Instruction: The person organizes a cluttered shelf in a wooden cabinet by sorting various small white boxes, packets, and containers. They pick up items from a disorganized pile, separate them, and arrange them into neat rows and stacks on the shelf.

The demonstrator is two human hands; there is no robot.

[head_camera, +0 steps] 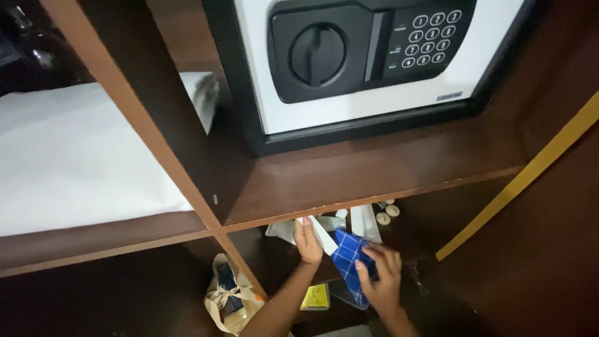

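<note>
1. The right hand grips a blue checked cloth on the lower shelf, below the safe.
2. The left hand rests on white papers beside it; whether it pinches them, I cannot tell.
3. The cloth looks soft, light and limp (likely to sag), so gathering it at a folded edge seems best.
</note>
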